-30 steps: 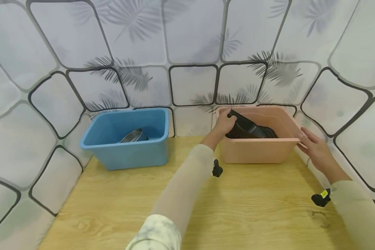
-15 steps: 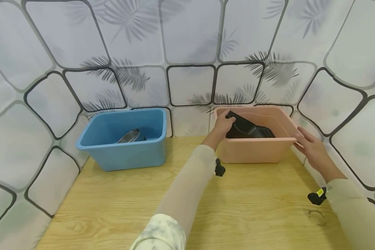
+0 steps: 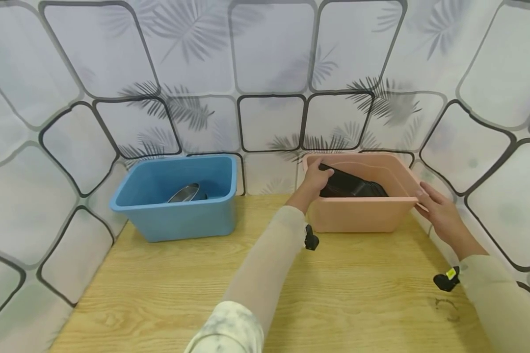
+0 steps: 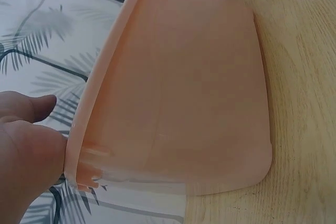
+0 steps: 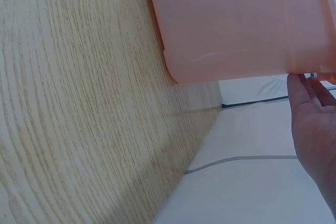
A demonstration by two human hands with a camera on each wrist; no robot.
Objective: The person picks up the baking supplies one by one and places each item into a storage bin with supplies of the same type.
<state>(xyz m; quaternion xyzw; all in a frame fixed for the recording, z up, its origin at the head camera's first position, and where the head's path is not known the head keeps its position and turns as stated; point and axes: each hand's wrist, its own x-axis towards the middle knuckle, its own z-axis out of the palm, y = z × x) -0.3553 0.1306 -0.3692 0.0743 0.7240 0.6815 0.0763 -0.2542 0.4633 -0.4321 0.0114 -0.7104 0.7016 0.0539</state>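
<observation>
A peach plastic tub [image 3: 355, 215] stands at the back right of the table. Inside it lies a glossy black thing [image 3: 349, 184] with a straight upper edge and curved, layered ridges at its right end; its lower part is hidden by the tub's front wall. My left hand [image 3: 312, 180] reaches over the tub's left end and pinches the black thing's upper left corner, thumb across its near side. In the left wrist view that hand shows beside the tub's rim, the black thing hidden. My right hand [image 3: 441, 213] holds the tub's right rim, thumb above and fingers beneath.
A blue tub [image 3: 176, 220] stands at the back left, with a shiny metal bowl [image 3: 185, 192] tilted inside. Both tubs sit on a wood-grain table [image 3: 159, 289] against a patterned cloth backdrop [image 3: 269, 122]. A dark curved mark [image 3: 447, 310] is at the table's right.
The black thing's left end has sunk lower into the peach tub, and my left hand has dropped slightly with it. My right hand keeps its hold on the rim.
</observation>
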